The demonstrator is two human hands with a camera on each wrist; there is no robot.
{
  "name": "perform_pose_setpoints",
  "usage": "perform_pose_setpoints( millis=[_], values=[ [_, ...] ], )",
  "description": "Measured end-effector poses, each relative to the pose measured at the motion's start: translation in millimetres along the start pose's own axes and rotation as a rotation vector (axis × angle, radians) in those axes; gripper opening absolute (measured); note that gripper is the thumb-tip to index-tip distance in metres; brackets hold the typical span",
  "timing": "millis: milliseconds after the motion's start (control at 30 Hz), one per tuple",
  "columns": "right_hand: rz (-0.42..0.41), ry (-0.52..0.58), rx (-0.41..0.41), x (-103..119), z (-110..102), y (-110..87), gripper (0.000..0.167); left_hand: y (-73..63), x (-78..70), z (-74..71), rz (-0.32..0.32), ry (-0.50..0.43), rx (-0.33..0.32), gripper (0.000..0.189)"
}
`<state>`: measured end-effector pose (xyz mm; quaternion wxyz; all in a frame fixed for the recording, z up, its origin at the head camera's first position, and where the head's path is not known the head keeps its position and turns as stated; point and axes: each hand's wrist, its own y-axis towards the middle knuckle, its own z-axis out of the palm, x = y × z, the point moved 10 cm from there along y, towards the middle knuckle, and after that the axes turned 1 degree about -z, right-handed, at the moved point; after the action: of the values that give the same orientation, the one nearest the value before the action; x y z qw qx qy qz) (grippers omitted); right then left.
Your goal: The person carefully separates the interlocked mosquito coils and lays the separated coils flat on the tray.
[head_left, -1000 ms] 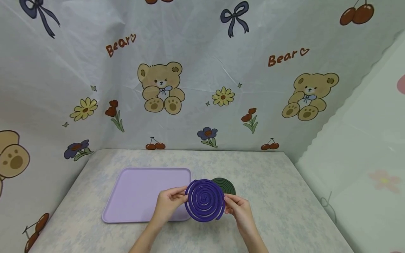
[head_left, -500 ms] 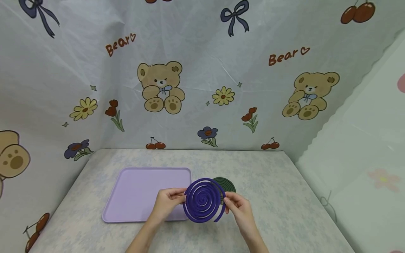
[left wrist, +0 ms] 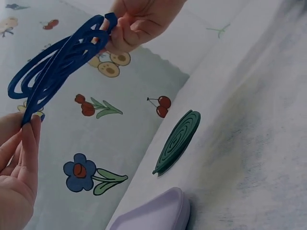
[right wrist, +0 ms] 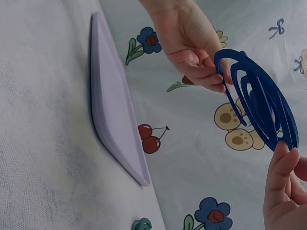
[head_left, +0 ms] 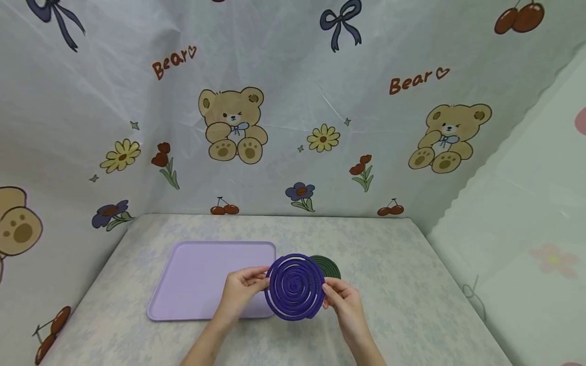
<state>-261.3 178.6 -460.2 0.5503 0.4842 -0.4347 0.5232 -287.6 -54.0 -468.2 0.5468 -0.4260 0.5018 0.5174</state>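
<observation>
A purple spiral mosquito coil (head_left: 295, 287) is held up off the table in the head view, its face towards the camera. My left hand (head_left: 240, 290) pinches its left edge between thumb and fingers. At the right edge, the thumb and fingertips of my right hand (head_left: 344, 305) pinch the rim. Both wrist views show the coil (left wrist: 60, 64) nearly edge-on and looking blue, its turns spread apart from one another. A dark green coil (head_left: 328, 266) lies flat on the table behind it, partly covered by the purple one in the head view.
A lilac rectangular tray (head_left: 197, 279) lies on the left half of the table, its right side partly behind my left hand and the coil. The pale mottled table (head_left: 398, 295) extends to the right. A bear-printed cloth (head_left: 279, 101) hangs behind the table.
Half a second ago the coil's outer right turn stood away from the rest; now it sits closer in. The coil has risen slightly. Both hands keep their hold.
</observation>
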Motion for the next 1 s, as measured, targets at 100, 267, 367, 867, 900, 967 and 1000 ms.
perform_pose_setpoints(
  millis=[100, 267, 367, 867, 900, 967, 1000],
  values=[
    [0.037, 0.002, -0.008, -2, 0, 0.1, 0.006, 0.6, 2.3, 1.3, -0.022, -0.042, 0.053, 0.044],
    [0.065, 0.029, 0.052, -1, 6, -1.2, 0.012, 0.2, 4.0, 4.8, -0.034, -0.054, 0.132, 0.047],
    [0.092, 0.052, 0.097, -2, 8, -2.2, 0.017, -0.2, 2.2, 5.2, -0.027, -0.050, 0.134, 0.048],
    [0.106, 0.024, 0.091, -2, 6, -5.3, 0.010, 0.3, 1.1, 8.1, 0.027, -0.084, 0.173, 0.046],
    [0.090, 0.016, 0.101, 0, 6, -5.5, 0.009, 0.8, 2.4, 8.1, 0.020, -0.084, 0.174, 0.046],
    [0.033, 0.005, 0.128, 5, 7, -5.9, 0.010, 2.0, 5.3, 8.0, 0.002, -0.077, 0.174, 0.045],
    [-0.002, -0.001, 0.138, 8, 8, -6.3, 0.011, 2.6, 6.9, 7.9, -0.007, -0.071, 0.174, 0.045]
  ],
)
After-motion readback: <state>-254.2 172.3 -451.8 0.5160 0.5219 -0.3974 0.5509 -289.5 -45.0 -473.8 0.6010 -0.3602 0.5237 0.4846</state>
